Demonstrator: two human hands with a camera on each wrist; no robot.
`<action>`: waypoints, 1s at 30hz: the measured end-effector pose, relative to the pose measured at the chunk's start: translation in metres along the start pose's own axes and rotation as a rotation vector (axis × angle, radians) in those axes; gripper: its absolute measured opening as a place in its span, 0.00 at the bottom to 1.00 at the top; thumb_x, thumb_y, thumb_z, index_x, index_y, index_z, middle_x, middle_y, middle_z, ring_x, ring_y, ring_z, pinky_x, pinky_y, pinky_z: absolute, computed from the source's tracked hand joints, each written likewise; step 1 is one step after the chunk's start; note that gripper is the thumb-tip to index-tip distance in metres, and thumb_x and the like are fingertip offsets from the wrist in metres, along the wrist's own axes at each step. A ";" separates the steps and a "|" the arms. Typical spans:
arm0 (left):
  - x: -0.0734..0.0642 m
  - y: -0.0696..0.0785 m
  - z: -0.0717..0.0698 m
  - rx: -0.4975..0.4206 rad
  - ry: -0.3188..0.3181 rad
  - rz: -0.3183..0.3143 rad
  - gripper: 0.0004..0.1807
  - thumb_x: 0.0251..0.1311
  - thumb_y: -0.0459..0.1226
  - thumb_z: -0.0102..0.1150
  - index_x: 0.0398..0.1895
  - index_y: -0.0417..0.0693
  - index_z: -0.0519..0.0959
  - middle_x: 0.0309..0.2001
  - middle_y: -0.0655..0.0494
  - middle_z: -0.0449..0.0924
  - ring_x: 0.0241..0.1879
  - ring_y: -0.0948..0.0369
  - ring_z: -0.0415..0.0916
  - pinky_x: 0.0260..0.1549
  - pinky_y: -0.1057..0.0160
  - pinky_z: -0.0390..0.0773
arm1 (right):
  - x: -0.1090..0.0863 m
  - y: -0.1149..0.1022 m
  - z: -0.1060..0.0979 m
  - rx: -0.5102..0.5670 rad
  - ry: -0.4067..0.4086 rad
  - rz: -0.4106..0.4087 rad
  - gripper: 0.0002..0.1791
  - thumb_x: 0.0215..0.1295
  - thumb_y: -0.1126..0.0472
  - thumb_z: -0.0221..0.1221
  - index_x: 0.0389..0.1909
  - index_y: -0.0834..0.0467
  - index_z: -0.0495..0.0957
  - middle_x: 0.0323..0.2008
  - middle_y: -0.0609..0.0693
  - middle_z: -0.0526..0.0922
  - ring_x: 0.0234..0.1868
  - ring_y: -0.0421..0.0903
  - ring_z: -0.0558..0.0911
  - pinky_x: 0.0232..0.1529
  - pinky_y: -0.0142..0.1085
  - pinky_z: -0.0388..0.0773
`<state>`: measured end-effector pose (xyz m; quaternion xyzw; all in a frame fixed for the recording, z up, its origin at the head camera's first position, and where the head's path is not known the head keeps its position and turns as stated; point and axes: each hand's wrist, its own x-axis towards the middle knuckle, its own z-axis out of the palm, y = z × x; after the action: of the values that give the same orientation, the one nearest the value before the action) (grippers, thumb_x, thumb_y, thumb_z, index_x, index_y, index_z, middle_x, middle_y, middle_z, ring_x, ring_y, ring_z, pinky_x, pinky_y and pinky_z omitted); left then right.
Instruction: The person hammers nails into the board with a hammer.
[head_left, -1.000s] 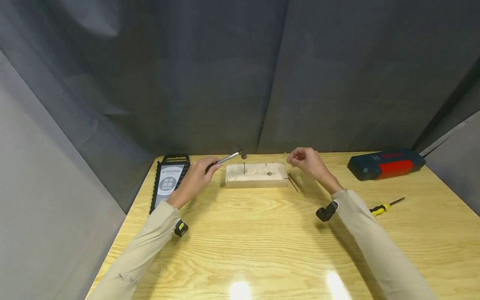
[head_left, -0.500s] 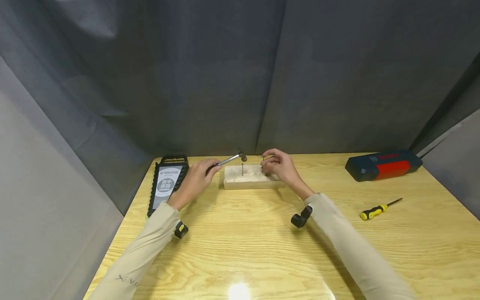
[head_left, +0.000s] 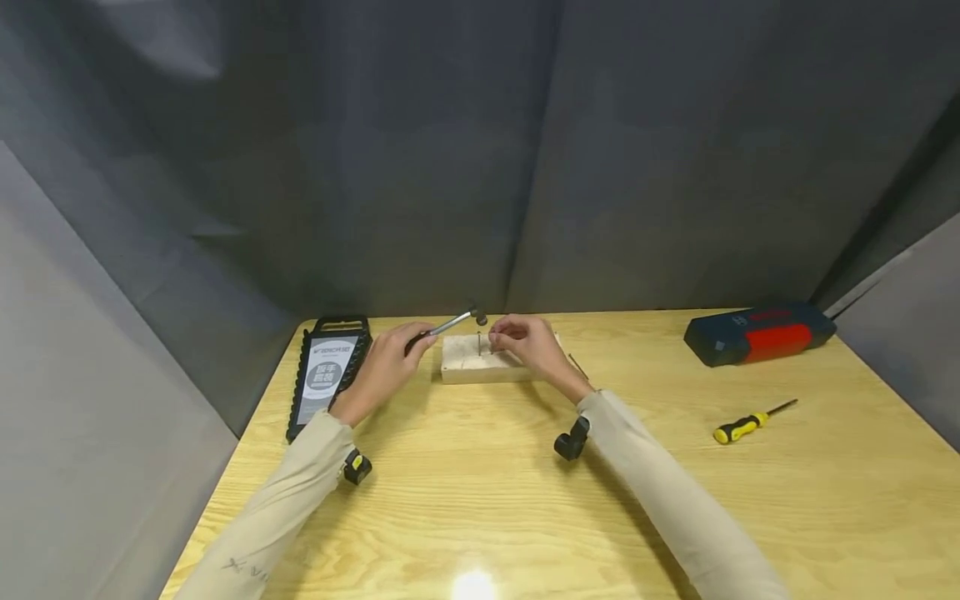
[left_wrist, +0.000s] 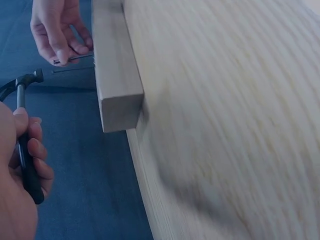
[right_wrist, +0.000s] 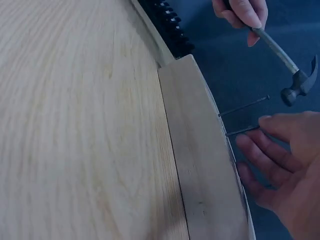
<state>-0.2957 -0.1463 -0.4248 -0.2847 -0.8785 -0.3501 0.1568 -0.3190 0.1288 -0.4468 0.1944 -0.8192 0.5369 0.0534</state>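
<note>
My left hand (head_left: 392, 357) grips a claw hammer (left_wrist: 26, 145) by its black handle, the head raised at the left end of a wooden block (head_left: 468, 367). One nail (right_wrist: 245, 106) stands upright in the block's top face. Right beside it, my right hand (head_left: 528, 343) pinches a second nail (right_wrist: 243, 131) between thumb and fingers, its point right at the block's top. The hammer head (right_wrist: 296, 89) hangs close to both nails without touching them. In the right wrist view, the other fingers of my right hand lie along the block's edge.
A wrench-set case (head_left: 327, 375) lies left of the block. To the right are a yellow and black screwdriver (head_left: 750, 423) and a dark blue and red tool case (head_left: 761, 335). A loose nail (head_left: 577, 364) lies just past the block's right end, and a grey curtain hangs behind the table.
My right hand has moved left from beyond the block's right end, carrying the nail to a spot beside the standing one. The left hand keeps holding the hammer in nearly the same place.
</note>
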 end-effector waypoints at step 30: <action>0.021 0.033 0.000 0.055 0.021 0.122 0.13 0.78 0.36 0.56 0.57 0.38 0.83 0.44 0.46 0.86 0.34 0.54 0.81 0.34 0.55 0.81 | -0.010 0.015 0.000 0.009 0.043 -0.020 0.08 0.73 0.62 0.66 0.47 0.62 0.87 0.45 0.57 0.90 0.47 0.53 0.89 0.44 0.34 0.85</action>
<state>-0.2924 -0.1189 -0.3975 -0.3296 -0.8672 -0.3183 0.1949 -0.3153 0.1367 -0.4623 0.1915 -0.8134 0.5441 0.0753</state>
